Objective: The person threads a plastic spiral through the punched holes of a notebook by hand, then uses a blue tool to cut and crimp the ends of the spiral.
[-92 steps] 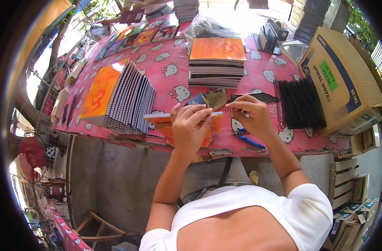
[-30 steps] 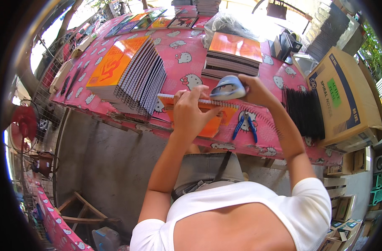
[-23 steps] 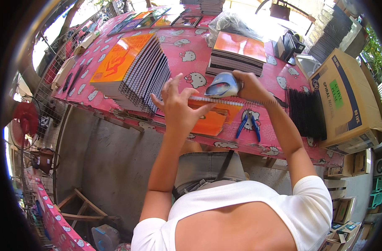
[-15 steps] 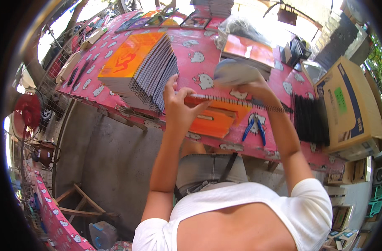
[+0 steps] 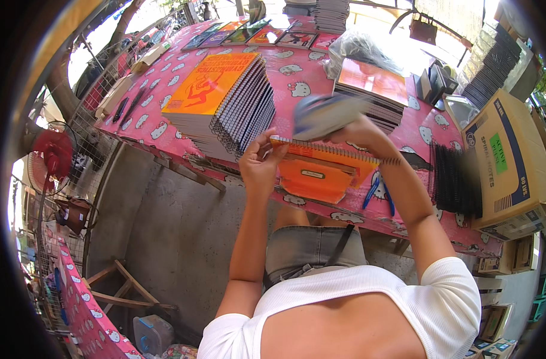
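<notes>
Standing on its edge at the front of the table is an orange notebook (image 5: pixel 339 154) with a dark spiral coil (image 5: pixel 390 161) along its top. The coil sticks out past the notebook's right end. My left hand (image 5: pixel 261 157) pinches the notebook's left corner between thumb and fingers. My right hand (image 5: pixel 360 133) grips a flat, round-ended grey and blue slab (image 5: pixel 327 116), smeared by motion, just above the coil; whether it touches the coil I cannot tell. Below the notebook is an orange block (image 5: pixel 312 179) with a small label plate. Blue-handled pliers (image 5: pixel 391 200) lie to its right.
A tall stack of spiral notebooks (image 5: pixel 210 84) stands at left, another stack (image 5: pixel 371 81) behind my right hand. Black coils (image 5: pixel 455 179) lie beside a cardboard box (image 5: pixel 509 161) at right. Thin books (image 5: pixel 264 35) line the far side of the pink table (image 5: pixel 300 90). A red fan (image 5: pixel 50 155) stands left.
The view has shifted, moving the scene slightly right and down. The slab in my right hand has swung left along the coil. My left hand keeps its pinch at the notebook's corner.
</notes>
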Motion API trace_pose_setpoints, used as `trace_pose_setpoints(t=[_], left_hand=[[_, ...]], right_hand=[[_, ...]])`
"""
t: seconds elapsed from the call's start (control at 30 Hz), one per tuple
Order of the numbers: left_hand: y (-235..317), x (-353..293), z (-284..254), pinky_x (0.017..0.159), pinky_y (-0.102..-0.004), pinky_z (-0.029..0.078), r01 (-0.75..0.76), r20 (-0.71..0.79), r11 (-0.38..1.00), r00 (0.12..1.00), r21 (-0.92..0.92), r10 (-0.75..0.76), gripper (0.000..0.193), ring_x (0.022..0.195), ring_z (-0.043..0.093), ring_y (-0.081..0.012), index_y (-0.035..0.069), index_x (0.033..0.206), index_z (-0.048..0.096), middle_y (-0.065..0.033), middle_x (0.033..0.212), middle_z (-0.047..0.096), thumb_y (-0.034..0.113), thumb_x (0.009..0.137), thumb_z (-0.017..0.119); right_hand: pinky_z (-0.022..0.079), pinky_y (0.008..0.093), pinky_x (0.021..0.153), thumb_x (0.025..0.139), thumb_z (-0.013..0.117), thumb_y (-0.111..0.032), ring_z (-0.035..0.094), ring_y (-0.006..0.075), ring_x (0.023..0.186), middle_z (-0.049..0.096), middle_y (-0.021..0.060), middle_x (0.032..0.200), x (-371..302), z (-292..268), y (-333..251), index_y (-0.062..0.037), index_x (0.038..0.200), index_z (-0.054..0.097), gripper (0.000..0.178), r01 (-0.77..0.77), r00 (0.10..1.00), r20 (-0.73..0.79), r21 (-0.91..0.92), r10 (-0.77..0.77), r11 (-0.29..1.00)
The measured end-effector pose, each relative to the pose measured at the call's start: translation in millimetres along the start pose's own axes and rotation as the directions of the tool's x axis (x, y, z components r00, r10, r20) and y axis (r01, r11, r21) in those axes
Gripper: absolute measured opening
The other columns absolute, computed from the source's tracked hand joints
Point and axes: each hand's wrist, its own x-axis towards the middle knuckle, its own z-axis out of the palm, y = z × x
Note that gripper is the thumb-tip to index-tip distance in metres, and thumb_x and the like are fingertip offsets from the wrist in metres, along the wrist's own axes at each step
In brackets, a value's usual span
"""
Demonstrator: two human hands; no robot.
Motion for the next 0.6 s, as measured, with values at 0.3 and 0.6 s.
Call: trace_pose_setpoints(t=[0.3, 0.6], left_hand=[[5.3, 14.9, 2.3, 0.073, -0.0218, 0.051, 0.037, 0.104, 0.972, 0.994, -0.233, -0.013, 0.024, 0.081, 0.062, -0.0111, 0.001, 0.099, 0.065, -0.0049, 0.090, 0.067, -0.002, 0.077, 0.075], [137.0, -43.3, 43.4, 0.073, -0.0330, 0.055, -0.775, 0.049, 0.604, 0.621, 0.184, 0.782, 0.018, 0.082, 0.067, -0.0225, 0.000, 0.087, 0.063, -0.0137, 0.092, 0.068, -0.007, 0.075, 0.073]], right_hand=[[0.046, 0.0478, 0.091, 0.077, 0.069, -0.033, 0.050, 0.0376, 0.116, 0.047, 0.0188, 0.128, -113.7, -11.1, 52.5, -0.0063, 0.118, 0.049, 0.054, -0.474, 0.874, -0.468, -0.761, 0.131, 0.443], [0.042, 0.0488, 0.091, 0.082, 0.063, -0.048, 0.046, 0.0368, 0.118, 0.050, 0.0197, 0.122, -233.6, 18.2, 43.4, -0.0088, 0.126, 0.051, 0.060, -0.602, 0.790, -0.512, -0.752, 0.338, 0.267]])
